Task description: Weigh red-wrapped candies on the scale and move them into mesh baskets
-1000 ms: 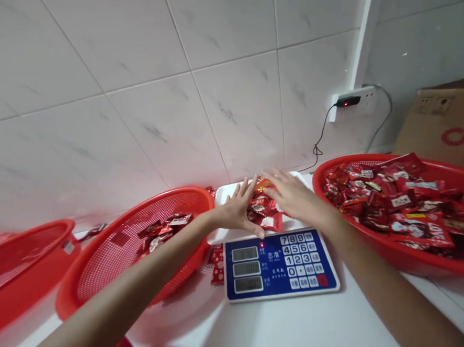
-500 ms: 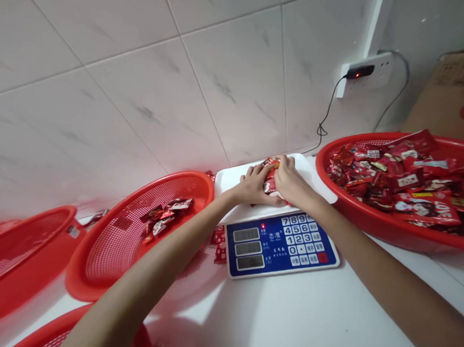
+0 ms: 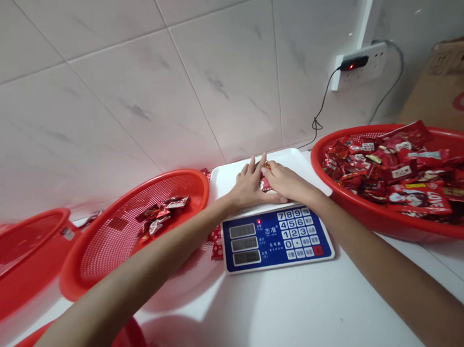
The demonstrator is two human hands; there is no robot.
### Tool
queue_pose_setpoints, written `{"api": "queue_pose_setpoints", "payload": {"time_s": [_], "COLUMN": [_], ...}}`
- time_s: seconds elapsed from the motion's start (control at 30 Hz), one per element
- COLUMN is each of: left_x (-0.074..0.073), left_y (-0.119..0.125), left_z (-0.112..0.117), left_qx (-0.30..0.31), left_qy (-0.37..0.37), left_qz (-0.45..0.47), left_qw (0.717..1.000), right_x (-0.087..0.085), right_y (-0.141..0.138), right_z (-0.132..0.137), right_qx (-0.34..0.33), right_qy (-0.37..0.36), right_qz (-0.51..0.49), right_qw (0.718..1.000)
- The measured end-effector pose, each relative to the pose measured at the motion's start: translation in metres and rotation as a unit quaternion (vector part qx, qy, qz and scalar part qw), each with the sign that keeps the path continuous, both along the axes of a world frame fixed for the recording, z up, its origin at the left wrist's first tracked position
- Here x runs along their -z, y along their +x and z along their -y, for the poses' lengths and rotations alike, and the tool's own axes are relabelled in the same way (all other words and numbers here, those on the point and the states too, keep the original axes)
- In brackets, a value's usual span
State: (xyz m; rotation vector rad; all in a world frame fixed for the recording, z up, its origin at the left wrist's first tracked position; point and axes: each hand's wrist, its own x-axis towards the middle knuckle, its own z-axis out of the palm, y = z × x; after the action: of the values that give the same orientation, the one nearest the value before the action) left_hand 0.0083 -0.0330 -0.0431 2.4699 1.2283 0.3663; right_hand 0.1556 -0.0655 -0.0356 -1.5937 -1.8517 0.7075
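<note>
Red candy packets [image 3: 264, 184] lie on the white tray [image 3: 222, 180] of a blue digital scale [image 3: 277, 240], mostly covered by both hands. From the left side my left hand [image 3: 250, 187] cups them, its fingers spread over the top and its thumb reaching across the front. My right hand [image 3: 284, 183] closes round the same packets from the right, with its fingertips against them. The two hands meet over the tray. How many packets are under them is hidden.
A red basket [image 3: 377, 226] full of red packets stands close on the right. To the left, another basket [image 3: 78, 256] holds several packets, with more red baskets [image 3: 28, 259] beyond. A wall socket [image 3: 374, 62] and a cardboard box [image 3: 442, 84] are at the back right.
My left fingers have spread and now point more toward the wall. My right fingers have lowered over the packets, which are more covered. The view has shifted slightly.
</note>
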Motion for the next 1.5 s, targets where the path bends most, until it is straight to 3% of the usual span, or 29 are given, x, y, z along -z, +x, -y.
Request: {"api": "queue_pose_setpoints", "payload": {"time_s": [0.13,0.3,0.43,0.6,0.8,1.0,1.1,1.2,1.33,1.4,1.5], "left_x": [0.003,0.008,0.011,0.005,0.0,-0.004,-0.009,-0.012,-0.013,-0.014,-0.017], "left_y": [0.001,0.0,-0.001,-0.004,-0.007,-0.012,-0.018,-0.026,-0.037,-0.039,-0.038], "left_z": [-0.002,0.0,0.001,0.002,0.007,0.004,-0.003,-0.006,0.007,0.016,0.025], "left_qx": [-0.005,0.005,-0.011,-0.022,-0.031,-0.055,-0.053,-0.058,-0.075,-0.073,-0.062], "left_qy": [0.033,0.07,0.097,0.112,0.11,0.065,0.035,0.017,-0.022,-0.03,-0.044], "left_qz": [0.005,0.086,0.149,0.159,0.175,0.25,0.309,0.351,0.405,0.4,0.387], "left_qw": [0.999,0.994,0.984,0.981,0.978,0.964,0.949,0.934,0.911,0.913,0.919], "right_x": [0.002,0.007,0.004,-0.006,-0.006,-0.008,-0.018,-0.031,-0.044,-0.045,-0.04], "right_y": [-0.005,-0.016,-0.01,0.01,0.001,-0.006,0.003,0.019,0.037,0.04,0.038], "right_z": [-0.003,-0.001,-0.001,-0.002,0.001,0.001,0.011,0.025,0.036,0.036,0.03], "right_qx": [0.038,0.066,0.031,-0.034,-0.02,-0.021,-0.026,-0.044,-0.019,-0.02,-0.035], "right_qy": [-0.024,-0.012,-0.006,0.005,0.03,0.044,0.043,0.0,-0.043,-0.057,-0.069], "right_qz": [-0.043,-0.098,-0.155,-0.188,-0.159,-0.243,-0.177,0.008,0.247,0.282,0.256], "right_qw": [0.998,0.993,0.987,0.982,0.987,0.969,0.983,0.999,0.968,0.957,0.963]}}
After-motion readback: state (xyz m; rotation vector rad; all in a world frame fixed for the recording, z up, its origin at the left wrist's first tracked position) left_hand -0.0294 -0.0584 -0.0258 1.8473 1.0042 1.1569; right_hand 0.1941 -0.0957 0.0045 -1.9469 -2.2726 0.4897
